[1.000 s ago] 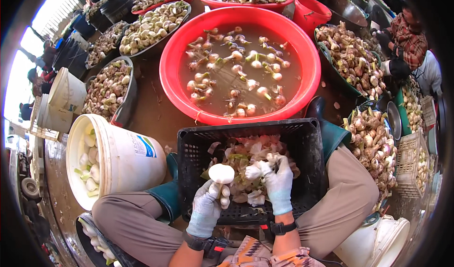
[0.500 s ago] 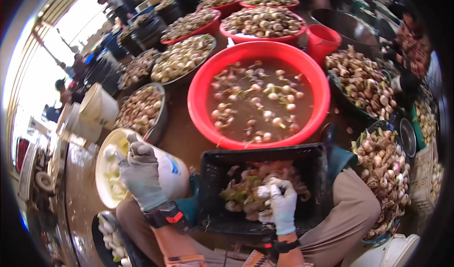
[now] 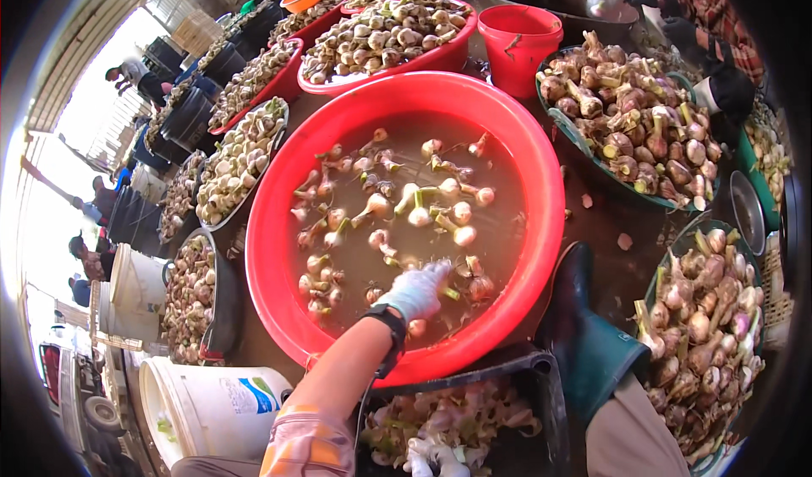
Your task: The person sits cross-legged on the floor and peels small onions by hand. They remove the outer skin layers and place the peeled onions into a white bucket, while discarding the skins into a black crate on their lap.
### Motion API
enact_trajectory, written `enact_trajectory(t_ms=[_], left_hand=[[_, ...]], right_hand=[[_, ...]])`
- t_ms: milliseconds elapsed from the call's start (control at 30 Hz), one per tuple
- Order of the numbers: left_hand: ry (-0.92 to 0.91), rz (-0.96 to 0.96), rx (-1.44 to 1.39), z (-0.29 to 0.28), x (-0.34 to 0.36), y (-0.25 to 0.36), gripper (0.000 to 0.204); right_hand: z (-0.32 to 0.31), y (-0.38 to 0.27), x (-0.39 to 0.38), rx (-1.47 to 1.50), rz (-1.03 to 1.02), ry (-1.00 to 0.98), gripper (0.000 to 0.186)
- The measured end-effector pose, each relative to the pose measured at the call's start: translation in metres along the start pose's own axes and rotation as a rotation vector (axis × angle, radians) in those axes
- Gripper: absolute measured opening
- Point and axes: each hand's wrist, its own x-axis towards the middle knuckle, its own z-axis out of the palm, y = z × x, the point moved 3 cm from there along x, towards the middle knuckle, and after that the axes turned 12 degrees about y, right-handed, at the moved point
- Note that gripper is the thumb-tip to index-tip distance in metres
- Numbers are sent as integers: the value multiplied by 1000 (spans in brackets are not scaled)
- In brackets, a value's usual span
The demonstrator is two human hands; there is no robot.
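Note:
My left hand (image 3: 416, 292), in a pale glove, reaches over the big red basin (image 3: 279, 308) of murky water. Its blurred fingers stretch forward, close to the floating garlic bulbs (image 3: 419, 216); a green stem shows beside the fingertips. I cannot see a bulb in its grip. At the lower edge my right hand (image 3: 436, 460), gloved too, is partly cut off, its fingers curled above the black crate (image 3: 554, 409). Whatever those fingers hold is too hidden to name. Garlic peelings and stalks (image 3: 457, 418) lie in the crate, which stands against the basin's near side.
A white bucket (image 3: 216, 409) stands at the near left. Tubs of garlic (image 3: 698, 325) flank the basin, with more heaps (image 3: 385, 41) and a red bucket (image 3: 518, 50) behind. My green boot (image 3: 600, 359) is right of the crate. Another person's sleeve (image 3: 719, 20) shows at the far right.
My left hand has gone from beside the white bucket to over the basin's water. My right hand now sits at the picture's lower edge. The view has shifted forward, toward the basin.

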Motion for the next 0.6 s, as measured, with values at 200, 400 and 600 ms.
enact_trajectory(t_ms=[200, 400, 600], left_hand=[[-133, -74, -441, -32, -35, 7, 58], [185, -306, -1230, -133, -198, 30, 43], [186, -640, -1415, -105, -346, 64, 56]], right_hand=[[-7, -15, 2, 284, 93, 15, 25], [-16, -40, -15, 26, -555, 43, 43], [-19, -63, -49, -148, -699, -218, 54]])
